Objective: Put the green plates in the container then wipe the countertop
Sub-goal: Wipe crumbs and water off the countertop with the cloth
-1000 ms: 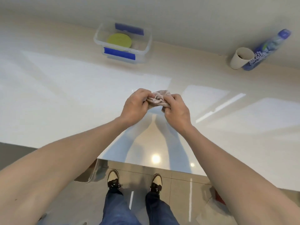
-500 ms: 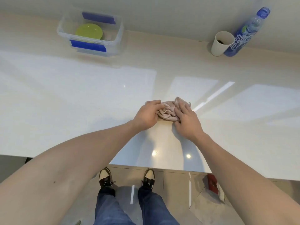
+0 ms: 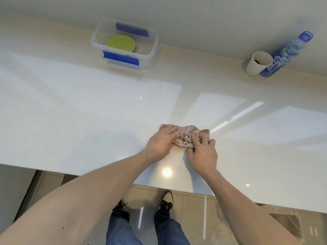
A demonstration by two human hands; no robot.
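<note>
The left hand (image 3: 160, 141) and the right hand (image 3: 202, 152) rest side by side on a crumpled beige cloth (image 3: 185, 137) that lies on the countertop (image 3: 88, 106), near its front edge. The left hand lies over the cloth's left part with its fingers pressed down on the fabric. The right hand pinches the right part, its fingertips bunching the folds. The two hands are close together but not touching each other, with a ridge of gathered cloth between them.

At the back of the countertop, against the wall, stands a clear plastic container (image 3: 152, 48) with blue clips on its near and far sides. A green plate (image 3: 121, 43) lies flat on its bottom; whether more than one plate is stacked there cannot be told. The container has no lid on it.

Far to the right, also at the wall, a paper cup (image 3: 256, 65) stands just beside a blue-labelled bottle (image 3: 283, 57), the two touching or nearly so.

Below the counter edge, the person's jeans (image 3: 159, 228) and shoes (image 3: 165, 202) show above a tiled floor (image 3: 194, 218).
</note>
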